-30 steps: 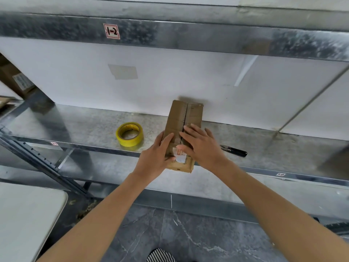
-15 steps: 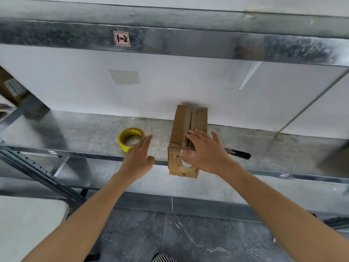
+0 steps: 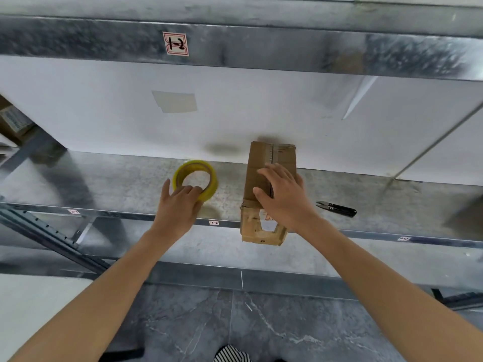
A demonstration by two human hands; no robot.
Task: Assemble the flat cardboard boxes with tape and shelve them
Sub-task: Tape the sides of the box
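A small brown cardboard box (image 3: 257, 163) lies on the metal shelf (image 3: 112, 184), its near end hanging over the front edge. The two top flaps meet in a centre seam. My right hand (image 3: 285, 199) lies flat on top of the box, fingers spread across the seam and thumb on its left side, holding it down. To its left, a yellow tape roll (image 3: 210, 176) is tipped up off the shelf. My left hand (image 3: 177, 205) grips the roll's near side, with fingers inside the ring and the thumb outside.
Black snips (image 3: 337, 208) lie on the shelf right of the box. An upper shelf beam (image 3: 261, 48) labelled 1-2 runs overhead. A white wall backs the shelf. Another cardboard carton (image 3: 13, 121) sits at far left, and a white tabletop (image 3: 31, 309) at lower left.
My left hand left the box, moved left and took hold of the tape roll, tipping it up. My right hand stayed pressed on the box top.
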